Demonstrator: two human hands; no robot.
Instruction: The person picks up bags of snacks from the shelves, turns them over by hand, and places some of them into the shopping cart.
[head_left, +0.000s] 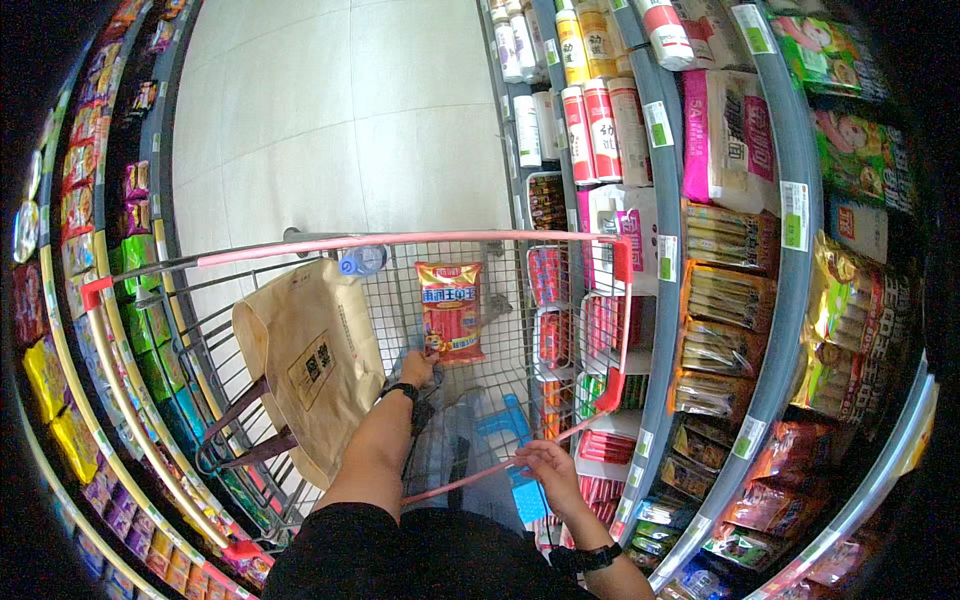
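Observation:
A red and gold plastic pack of sausages (451, 315) lies over the wire mesh of the shopping cart (525, 345). My left hand (417, 369) reaches down inside the cart, its fingertips at the pack's lower left corner; whether they grip it I cannot tell. Nearer my body, my right hand (546, 466) has its fingers curled on the cart's thin pink near bar (480, 476). To the left of my left hand, a tan paper shopping bag (307, 360) with dark handles leans in the cart. Beyond it sits a bottle with a blue cap (363, 261).
Shelves with colourful snack packs (79, 202) run along the left. The right-hand shelves (660, 150) hold noodle packs (727, 135) and sausage packs (727, 300). Pale floor tiles (337, 112) stretch ahead between them. A blue plastic part (525, 499) shows beside my right hand.

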